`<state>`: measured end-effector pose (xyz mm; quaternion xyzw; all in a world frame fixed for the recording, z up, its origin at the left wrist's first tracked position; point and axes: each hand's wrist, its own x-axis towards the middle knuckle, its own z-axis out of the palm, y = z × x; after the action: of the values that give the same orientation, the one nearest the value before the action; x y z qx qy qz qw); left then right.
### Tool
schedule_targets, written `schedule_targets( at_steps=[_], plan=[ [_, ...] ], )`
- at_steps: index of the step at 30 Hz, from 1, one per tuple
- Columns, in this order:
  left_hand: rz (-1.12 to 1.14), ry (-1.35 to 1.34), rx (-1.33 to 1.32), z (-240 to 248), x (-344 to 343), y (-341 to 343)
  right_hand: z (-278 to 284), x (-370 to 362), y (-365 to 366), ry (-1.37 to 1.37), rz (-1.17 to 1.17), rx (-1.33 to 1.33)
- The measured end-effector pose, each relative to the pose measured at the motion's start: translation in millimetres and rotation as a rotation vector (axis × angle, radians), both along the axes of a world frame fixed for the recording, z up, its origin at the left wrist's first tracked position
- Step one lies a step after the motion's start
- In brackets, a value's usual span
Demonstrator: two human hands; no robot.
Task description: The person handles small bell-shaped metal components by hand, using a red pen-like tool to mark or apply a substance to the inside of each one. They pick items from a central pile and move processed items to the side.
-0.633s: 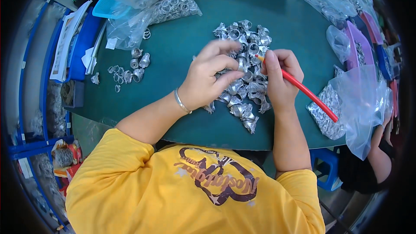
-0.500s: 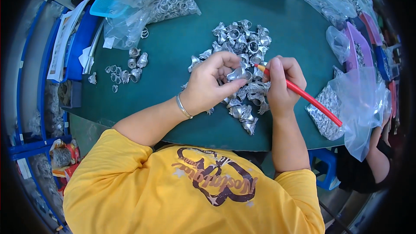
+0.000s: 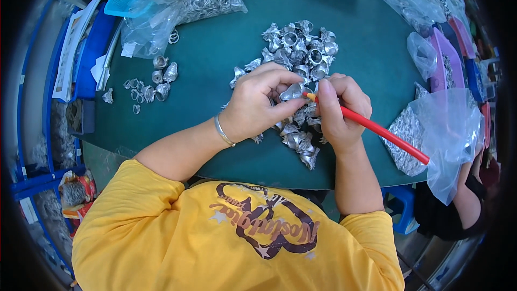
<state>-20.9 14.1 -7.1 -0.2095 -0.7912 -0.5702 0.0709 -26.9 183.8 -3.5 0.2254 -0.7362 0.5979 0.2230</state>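
Holding a glossy, silver-coloured metal ring (image 3: 292, 92) in the narrow pinch of the left hand (image 3: 256, 94), over a pile of rings (image 3: 291, 39) with round, hollow bands and jagged, sculpted tops, spread from the middle of the smooth green surface (image 3: 215, 54) toward its near edge. Gripping a long, slim red pencil (image 3: 385, 137) in the curled fingers of the right hand (image 3: 344, 112), with pared wood and a red point at the ring's rim, too small to tell whether touching. Flanked by a smaller ring cluster (image 3: 161, 78) near the left edge, a crinkled, clear plastic bag of rings (image 3: 215, 1) toward the far left corner, and a glossy bag of silver-coloured pieces (image 3: 404, 140) toward the near right corner, just below a rigid purple tray (image 3: 454, 56). Wearing a smooth metal bangle (image 3: 219, 132) on the left wrist.
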Motion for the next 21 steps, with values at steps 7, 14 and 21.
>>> schedule_targets(
  at_steps=[7,14,21],
  plan=[
    [-0.134,-0.039,0.218,-11.6,-1.9,-4.9,7.8,-2.7,-0.7,-0.294,-0.011,-0.322],
    [-0.07,0.031,0.36,-5.3,0.5,1.4,4.2,-3.0,5.9,-0.31,0.279,-0.1],
    [-0.155,-0.339,0.537,0.7,1.8,-7.0,3.4,-3.2,3.6,-0.169,0.283,-0.216]
  ],
)
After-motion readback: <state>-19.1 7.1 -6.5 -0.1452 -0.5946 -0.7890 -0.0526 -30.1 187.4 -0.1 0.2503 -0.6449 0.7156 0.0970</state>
